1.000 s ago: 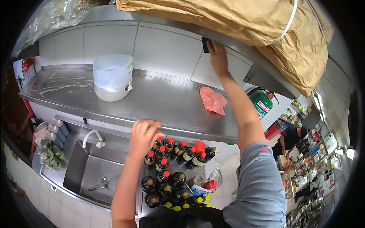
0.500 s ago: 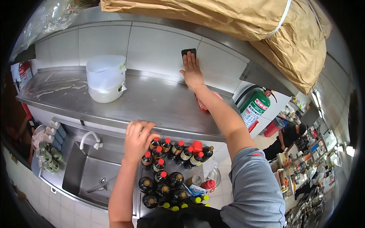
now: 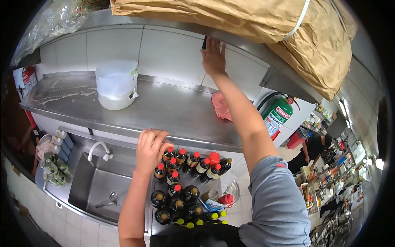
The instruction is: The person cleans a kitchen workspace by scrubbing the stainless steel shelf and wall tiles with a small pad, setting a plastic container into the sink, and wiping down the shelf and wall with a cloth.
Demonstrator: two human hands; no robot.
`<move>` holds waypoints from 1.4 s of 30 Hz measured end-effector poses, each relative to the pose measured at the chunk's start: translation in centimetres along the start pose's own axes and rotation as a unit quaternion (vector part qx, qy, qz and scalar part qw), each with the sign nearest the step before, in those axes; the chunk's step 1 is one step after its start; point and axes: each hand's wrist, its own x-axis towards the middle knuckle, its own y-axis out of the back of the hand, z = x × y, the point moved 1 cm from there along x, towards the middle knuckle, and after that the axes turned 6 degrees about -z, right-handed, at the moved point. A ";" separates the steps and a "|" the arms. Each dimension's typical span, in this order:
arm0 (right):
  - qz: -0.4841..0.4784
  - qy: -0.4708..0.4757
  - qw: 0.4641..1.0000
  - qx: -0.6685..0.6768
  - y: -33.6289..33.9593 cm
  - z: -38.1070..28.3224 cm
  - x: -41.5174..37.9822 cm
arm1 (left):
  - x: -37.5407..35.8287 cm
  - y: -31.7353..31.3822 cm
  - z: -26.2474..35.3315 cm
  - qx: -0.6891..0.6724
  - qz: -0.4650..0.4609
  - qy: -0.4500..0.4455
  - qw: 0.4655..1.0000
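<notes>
My right hand (image 3: 213, 57) is raised high against the white tiled wall (image 3: 168, 53), palm flat, pressing a small dark pad (image 3: 204, 42) just under the upper steel shelf. My left hand (image 3: 150, 149) rests with curled fingers on the front edge of the long steel shelf (image 3: 164, 111). A pink cloth (image 3: 221, 106) lies crumpled on that shelf, partly hidden behind my right forearm. A white lidded tub (image 3: 117, 84) stands on the shelf to the left.
Below the shelf are a steel sink (image 3: 101, 185) with a white tap (image 3: 98, 149) and several dark sauce bottles (image 3: 185, 181) with red caps. Brown paper sacks (image 3: 263, 29) lie overhead. A green fire extinguisher (image 3: 276, 115) hangs at right; another person (image 3: 314, 148) works far right.
My right hand slid down the wall with the pad, then back up to just under the upper shelf. My left hand stayed on the shelf edge.
</notes>
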 end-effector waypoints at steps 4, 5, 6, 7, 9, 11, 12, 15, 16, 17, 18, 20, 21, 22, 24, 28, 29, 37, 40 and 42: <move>0.062 0.026 0.998 0.013 -5.6 -1.7 -5.9 | 0.0 0.1 0.2 -0.010 -0.017 0.009 1.000; 0.052 0.029 0.998 -0.015 -6.7 -1.3 -6.5 | 0.0 0.3 0.1 -0.009 -0.020 0.012 1.000; 0.061 0.021 0.997 -0.033 -6.0 -1.2 -5.5 | 0.0 0.5 -0.1 -0.006 -0.015 0.010 1.000; 0.064 0.009 0.997 -0.053 -4.5 -0.8 -4.2 | -0.1 0.5 0.0 -0.007 -0.015 0.008 1.000; 0.017 -0.036 0.999 -0.036 0.1 -0.1 -0.6 | 0.2 0.1 0.0 -0.010 -0.011 0.006 1.000; 0.049 -0.030 0.997 -0.045 -0.5 0.0 -1.4 | 0.0 0.3 0.2 -0.012 -0.013 0.008 1.000; 0.068 -0.027 0.996 -0.053 -0.7 0.3 -1.7 | 0.0 0.3 0.2 -0.014 -0.014 0.008 1.000; 0.030 0.020 0.997 -0.071 -4.7 1.5 -7.2 | 0.2 0.6 0.1 -0.014 -0.004 0.004 1.000; -0.001 0.028 0.996 -0.085 -4.8 1.7 -7.5 | 0.4 0.6 0.0 -0.012 0.000 0.001 1.000; 0.037 0.012 0.990 -0.132 -4.9 2.7 -6.0 | 0.2 0.5 0.1 -0.017 -0.002 0.000 1.000; 0.034 -0.012 0.991 -0.125 -2.7 3.1 -4.1 | 0.2 0.2 0.2 -0.016 0.001 0.000 1.000; 0.036 -0.031 0.992 -0.118 -0.1 3.1 -2.0 | -0.2 0.0 0.1 -0.013 -0.002 0.016 1.000; 0.044 -0.027 0.994 -0.101 -1.3 3.5 -3.1 | -0.2 0.2 0.2 0.002 0.002 0.009 1.000; 0.063 -0.019 0.994 -0.083 -2.3 3.9 -3.6 | -0.1 0.0 0.0 -0.005 0.003 0.003 1.000; -0.008 -0.013 0.989 -0.150 -5.0 4.0 -6.8 | -0.1 0.0 -0.2 -0.014 0.009 -0.007 1.000; -0.056 0.020 0.968 -0.244 -4.4 5.5 -7.2 | 0.2 1.5 -0.7 -0.029 -0.062 -0.018 0.998; -0.032 0.022 0.968 -0.247 -4.1 6.4 -6.6 | 0.5 2.2 -1.2 -0.031 -0.086 -0.029 0.995; -0.128 -0.089 0.975 -0.161 -3.1 8.0 -5.1 | -0.6 4.9 -4.0 -0.009 -0.045 0.020 0.999; -0.101 -0.146 0.982 -0.069 -4.4 6.3 -5.1 | -0.5 4.5 -4.1 -0.013 -0.043 0.020 0.999; -0.133 -0.119 0.981 -0.072 -5.8 3.5 -6.2 | -0.5 4.3 -4.3 -0.018 -0.042 0.019 0.999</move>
